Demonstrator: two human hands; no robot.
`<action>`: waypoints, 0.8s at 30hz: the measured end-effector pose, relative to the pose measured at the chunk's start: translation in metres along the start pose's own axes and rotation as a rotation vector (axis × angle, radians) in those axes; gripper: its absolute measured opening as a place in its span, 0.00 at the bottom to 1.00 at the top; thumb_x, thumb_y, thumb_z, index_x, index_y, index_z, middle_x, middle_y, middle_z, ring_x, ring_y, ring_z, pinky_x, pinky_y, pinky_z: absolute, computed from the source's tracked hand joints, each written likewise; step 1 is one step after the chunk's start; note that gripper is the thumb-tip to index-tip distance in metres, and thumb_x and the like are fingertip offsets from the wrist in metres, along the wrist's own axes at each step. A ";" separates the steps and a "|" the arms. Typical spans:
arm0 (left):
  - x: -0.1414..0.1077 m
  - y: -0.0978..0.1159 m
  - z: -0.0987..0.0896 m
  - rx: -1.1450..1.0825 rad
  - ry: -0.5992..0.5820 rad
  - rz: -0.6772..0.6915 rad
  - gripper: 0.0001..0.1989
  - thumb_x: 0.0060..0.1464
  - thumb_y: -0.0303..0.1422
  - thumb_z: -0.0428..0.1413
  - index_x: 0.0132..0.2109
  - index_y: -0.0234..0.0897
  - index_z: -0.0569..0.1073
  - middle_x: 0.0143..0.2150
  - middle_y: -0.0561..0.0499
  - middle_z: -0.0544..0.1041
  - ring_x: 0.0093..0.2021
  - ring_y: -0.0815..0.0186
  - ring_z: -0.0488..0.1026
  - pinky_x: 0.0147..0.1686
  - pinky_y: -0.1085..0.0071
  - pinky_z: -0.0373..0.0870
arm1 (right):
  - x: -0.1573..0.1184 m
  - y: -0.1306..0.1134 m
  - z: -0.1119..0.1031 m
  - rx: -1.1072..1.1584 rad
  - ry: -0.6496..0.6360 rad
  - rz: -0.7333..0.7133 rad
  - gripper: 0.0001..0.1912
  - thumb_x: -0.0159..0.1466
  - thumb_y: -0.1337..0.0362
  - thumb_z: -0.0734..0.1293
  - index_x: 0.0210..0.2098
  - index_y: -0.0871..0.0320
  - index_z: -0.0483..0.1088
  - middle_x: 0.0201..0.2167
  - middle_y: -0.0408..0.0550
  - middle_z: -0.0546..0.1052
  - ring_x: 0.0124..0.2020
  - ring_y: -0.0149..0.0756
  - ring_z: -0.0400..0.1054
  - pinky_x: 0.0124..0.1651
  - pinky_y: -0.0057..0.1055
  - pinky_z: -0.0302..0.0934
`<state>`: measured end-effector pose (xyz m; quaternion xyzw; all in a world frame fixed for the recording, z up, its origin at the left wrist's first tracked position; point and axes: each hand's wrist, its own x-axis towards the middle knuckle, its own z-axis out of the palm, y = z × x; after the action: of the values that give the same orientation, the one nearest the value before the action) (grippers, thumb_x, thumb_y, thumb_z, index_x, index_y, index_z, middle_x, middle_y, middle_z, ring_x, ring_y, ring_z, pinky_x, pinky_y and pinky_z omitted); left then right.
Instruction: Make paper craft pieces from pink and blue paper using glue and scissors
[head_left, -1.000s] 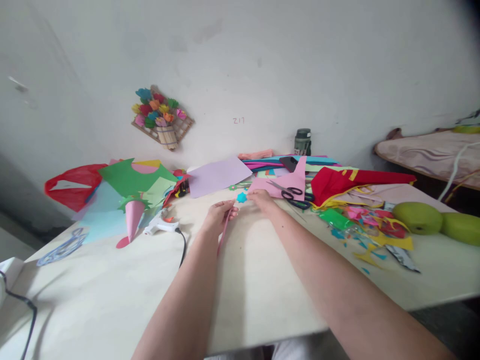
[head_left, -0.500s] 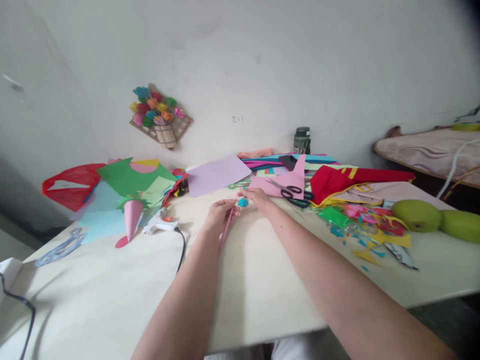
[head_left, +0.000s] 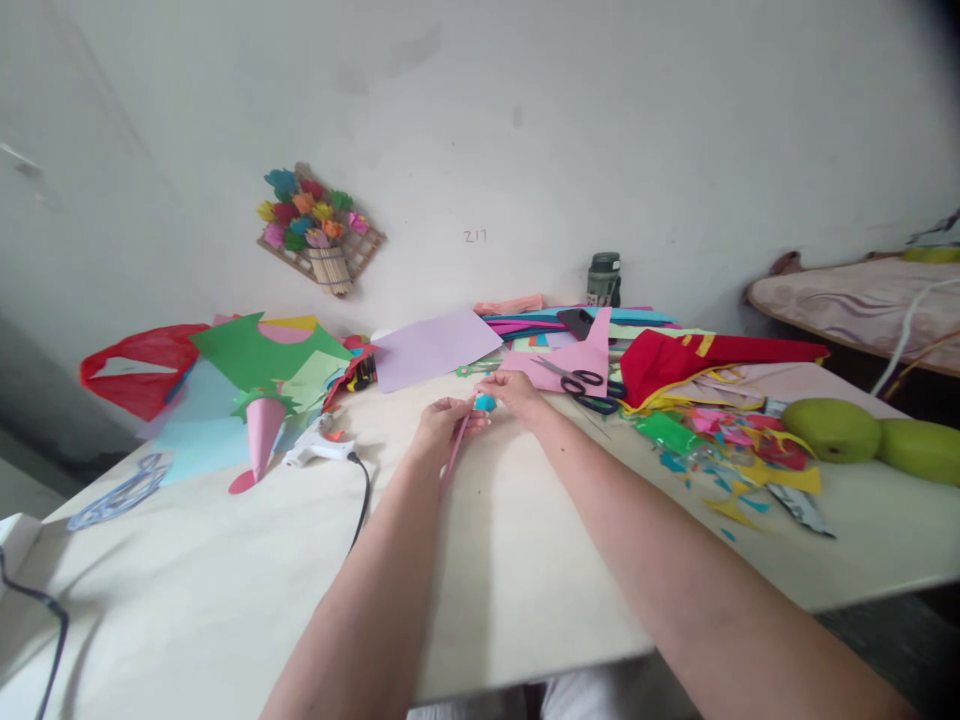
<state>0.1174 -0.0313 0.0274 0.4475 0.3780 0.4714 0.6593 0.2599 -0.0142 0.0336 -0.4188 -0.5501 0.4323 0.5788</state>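
Note:
Above the middle of the table, my left hand [head_left: 448, 425] is closed around a thin pink stick [head_left: 452, 458], whose lower end slants down along my forearm. A small blue paper piece [head_left: 486, 403], like a little flower head, is at the stick's upper end. My right hand [head_left: 514, 393] pinches at this blue piece, fingertips close to those of my left. Whether the piece is fixed to the stick is too small to tell. Scissors [head_left: 574, 380] lie just right of my right hand on pink paper [head_left: 596, 350].
Left lie a white glue gun [head_left: 319, 447] with a black cord, a pink paper cone [head_left: 264, 435] and green paper [head_left: 262, 350]. To the right are red cloth [head_left: 675, 365], colourful scraps [head_left: 739, 460] and green fruits [head_left: 832, 430]. A bottle [head_left: 604, 280] stands at the back.
My right fingers have closed in slightly on the blue piece, and my left fingertips have moved a little to the right. The rest of the table is unchanged.

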 end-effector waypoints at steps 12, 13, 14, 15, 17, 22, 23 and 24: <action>-0.004 0.002 0.003 0.080 -0.061 0.023 0.08 0.44 0.30 0.57 0.32 0.28 0.70 0.22 0.46 0.74 0.22 0.68 0.72 0.24 0.75 0.69 | -0.002 0.000 -0.004 0.048 -0.071 0.023 0.06 0.43 0.64 0.68 0.20 0.62 0.70 0.18 0.41 0.70 0.22 0.26 0.60 0.29 0.26 0.54; -0.004 0.002 0.003 0.092 -0.055 0.030 0.09 0.44 0.31 0.57 0.32 0.28 0.70 0.22 0.46 0.75 0.22 0.68 0.72 0.24 0.75 0.69 | -0.001 0.001 -0.004 0.048 -0.077 0.021 0.06 0.43 0.64 0.68 0.20 0.62 0.70 0.18 0.41 0.70 0.22 0.26 0.60 0.29 0.26 0.54; -0.005 0.002 0.003 0.103 -0.051 0.034 0.09 0.44 0.32 0.58 0.32 0.28 0.70 0.22 0.46 0.75 0.22 0.68 0.72 0.24 0.75 0.69 | -0.001 0.002 -0.005 0.045 -0.079 0.018 0.07 0.43 0.64 0.68 0.20 0.62 0.70 0.18 0.41 0.71 0.22 0.26 0.60 0.29 0.26 0.54; -0.005 0.002 0.003 0.112 -0.049 0.035 0.10 0.43 0.32 0.58 0.32 0.29 0.70 0.22 0.46 0.75 0.22 0.68 0.72 0.24 0.75 0.69 | 0.000 0.003 -0.005 0.038 -0.078 0.012 0.07 0.43 0.64 0.68 0.20 0.62 0.71 0.18 0.41 0.71 0.22 0.26 0.60 0.29 0.26 0.54; -0.006 0.002 0.004 0.124 -0.053 0.034 0.10 0.43 0.33 0.58 0.32 0.29 0.70 0.22 0.46 0.75 0.22 0.68 0.72 0.23 0.75 0.68 | 0.001 0.005 -0.005 0.013 -0.068 -0.003 0.07 0.43 0.64 0.68 0.20 0.62 0.70 0.18 0.41 0.70 0.22 0.26 0.60 0.28 0.26 0.54; -0.007 0.002 0.007 0.114 -0.080 0.047 0.09 0.44 0.32 0.57 0.32 0.29 0.70 0.22 0.46 0.74 0.23 0.68 0.72 0.24 0.75 0.68 | 0.001 0.002 -0.004 -0.096 -0.029 -0.056 0.07 0.44 0.64 0.67 0.19 0.62 0.69 0.17 0.40 0.69 0.20 0.26 0.59 0.27 0.27 0.54; -0.007 0.002 0.008 0.110 -0.079 0.049 0.09 0.44 0.31 0.57 0.32 0.29 0.70 0.22 0.46 0.74 0.23 0.67 0.72 0.24 0.75 0.68 | 0.001 0.002 -0.003 -0.123 -0.020 -0.070 0.06 0.44 0.64 0.67 0.19 0.62 0.68 0.17 0.40 0.68 0.20 0.26 0.59 0.27 0.27 0.54; -0.007 0.002 0.009 0.106 -0.074 0.052 0.08 0.44 0.30 0.57 0.32 0.29 0.70 0.22 0.46 0.74 0.23 0.67 0.72 0.24 0.75 0.68 | 0.002 0.002 -0.002 -0.153 -0.010 -0.088 0.06 0.44 0.65 0.67 0.19 0.62 0.68 0.17 0.40 0.68 0.20 0.26 0.59 0.27 0.26 0.54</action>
<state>0.1235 -0.0394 0.0330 0.5085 0.3660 0.4506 0.6359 0.2624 -0.0121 0.0323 -0.4349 -0.6025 0.3651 0.5608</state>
